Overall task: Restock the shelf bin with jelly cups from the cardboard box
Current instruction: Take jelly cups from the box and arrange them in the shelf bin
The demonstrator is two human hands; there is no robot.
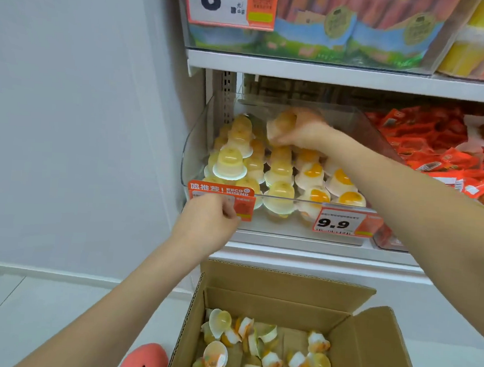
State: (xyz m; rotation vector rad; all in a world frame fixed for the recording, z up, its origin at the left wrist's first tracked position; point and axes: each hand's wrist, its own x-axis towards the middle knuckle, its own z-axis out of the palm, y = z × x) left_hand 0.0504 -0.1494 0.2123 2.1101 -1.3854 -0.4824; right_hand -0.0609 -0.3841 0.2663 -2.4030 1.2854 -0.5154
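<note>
A clear plastic shelf bin (198,135) on the lower shelf holds several stacked jelly cups (281,171), yellow and orange. My right hand (303,130) reaches into the bin and grips a jelly cup (281,123) above the stacks at the back. My left hand (207,221) is at the bin's front left corner, fingers curled against the orange label (220,190). Below, an open cardboard box (288,294) holds several loose jelly cups (264,349) on its bottom.
A price tag reading 9.9 (340,223) hangs on the bin's front. Red snack packets (435,149) fill the bin to the right. Packaged goods sit on the upper shelf (327,72). A pink plush toy (145,360) lies left of the box. A white wall is at left.
</note>
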